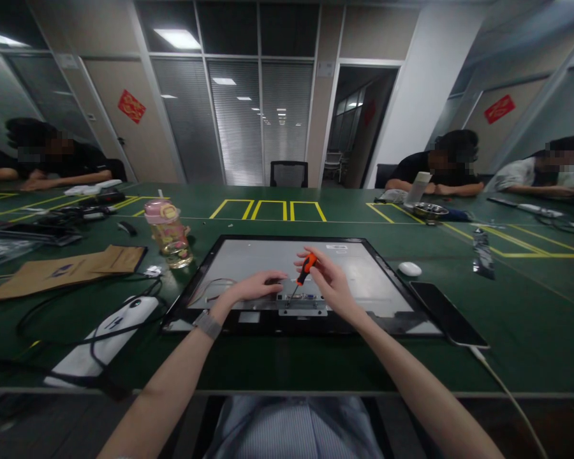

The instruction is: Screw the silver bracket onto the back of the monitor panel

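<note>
My right hand [333, 285] grips an orange and black screwdriver [307, 268] by its handle. The shaft slants down and to the left, its tip at a metal bracket [302, 312] with connector ports; whether it touches a screw is too small to tell. The bracket sits at the near edge of a large flat display panel [249, 255], which lies on its face with a grey back and black frame. My left hand [261, 285] is stretched out over the panel, left of the screwdriver, fingers extended and nothing visible in them. Thin wires [213, 290] run on the panel's left part.
Left of the panel stand a pink-lidded bottle [162, 223], a brown paper bag [71, 271] and a white power strip [108, 338] with black cables. On the right lie a phone [447, 312] on a charging cable and a white earbud case [410, 269]. Several people sit across the table.
</note>
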A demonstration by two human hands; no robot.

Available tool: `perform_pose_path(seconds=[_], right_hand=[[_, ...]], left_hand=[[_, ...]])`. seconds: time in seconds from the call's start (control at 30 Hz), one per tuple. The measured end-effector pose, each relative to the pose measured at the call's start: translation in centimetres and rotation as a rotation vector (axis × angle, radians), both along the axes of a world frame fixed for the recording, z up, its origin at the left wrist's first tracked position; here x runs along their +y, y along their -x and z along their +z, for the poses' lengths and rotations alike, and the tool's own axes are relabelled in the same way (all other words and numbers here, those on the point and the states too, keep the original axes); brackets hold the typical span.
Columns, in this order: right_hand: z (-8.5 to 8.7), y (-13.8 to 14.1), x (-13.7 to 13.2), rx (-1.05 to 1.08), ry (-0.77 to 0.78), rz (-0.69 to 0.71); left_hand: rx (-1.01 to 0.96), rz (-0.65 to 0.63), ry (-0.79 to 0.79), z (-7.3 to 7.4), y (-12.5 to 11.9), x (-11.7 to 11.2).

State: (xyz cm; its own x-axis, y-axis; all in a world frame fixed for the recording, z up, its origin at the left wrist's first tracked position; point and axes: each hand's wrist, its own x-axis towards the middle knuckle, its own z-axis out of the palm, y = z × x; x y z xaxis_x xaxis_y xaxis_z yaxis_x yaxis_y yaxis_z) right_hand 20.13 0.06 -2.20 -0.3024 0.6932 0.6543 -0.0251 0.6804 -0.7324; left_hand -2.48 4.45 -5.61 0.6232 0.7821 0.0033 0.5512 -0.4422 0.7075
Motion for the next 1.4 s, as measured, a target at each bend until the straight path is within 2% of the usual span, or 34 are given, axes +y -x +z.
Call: perform_pose_path(seconds=[0.17,0.23,0.33,0.4,0.47,0.63,0.7,0.8,0.87,0.93,1.07,1.13,1.27,1.33,1.4], right_hand=[[-0.4,-0.5,0.3,0.016,-0.061,-0.232],[-0.3,-0.8,0.2,0.015,-0.048,-0.209],[0.0,-0.9,0.0,0.040,0.040,-0.036],[0.0,-0.8,-0.1,0.061,0.081,0.026],[-0.2,-0.6,0.1,0.065,0.074,-0.024],[-0.7,-0.5,0.1,-0.005,-0.102,-0.313],[-0.5,-0.5,-0.2,-0.029,-0.126,-0.273],[-0.1,-0.4,-0.7,-0.005,-0.054,-0.065],[-0.1,-0.2,-0.7,0.022,-0.004,0.000],[-0.2,-0.1,-0.7,0.028,-0.016,-0.074],[-0.3,-0.2,-0.6,-0.037,-0.189,-0.381],[-0.2,-0.4,-0.8,-0.062,-0.223,-0.362],[-0.1,-0.3,-1.0,-0.018,-0.068,-0.103],[-0.1,-0.2,-0.9,0.016,-0.035,-0.130],[-0.2,-0.1,-0.7,0.023,-0.073,-0.251]], left_hand=[[0.014,0.015,0.007,0.1,-0.1,-0.1],[0.020,0.020,0.009,0.1,-0.1,-0.1],[0.017,0.013,0.001,0.1,-0.1,0.0],[0.016,0.005,-0.004,0.1,0.0,0.0],[0.019,0.002,-0.005,0.1,0.0,0.0],[0.013,0.008,-0.004,0.1,-0.1,0.0],[0.009,0.005,-0.008,0.1,-0.1,0.0],[0.008,0.010,-0.006,0.2,-0.2,-0.1],[0.009,0.017,-0.005,0.1,-0.2,0.0],[0.016,0.017,-0.007,0.1,-0.1,0.0],[0.023,0.007,-0.022,0.1,-0.1,-0.1],[0.021,0.009,-0.024,0.1,-0.1,-0.1],[0.017,0.006,-0.010,0.0,-0.1,-0.1],[0.015,0.008,-0.005,0.1,-0.1,-0.1],[0.018,0.013,-0.004,0.1,-0.1,-0.1]])
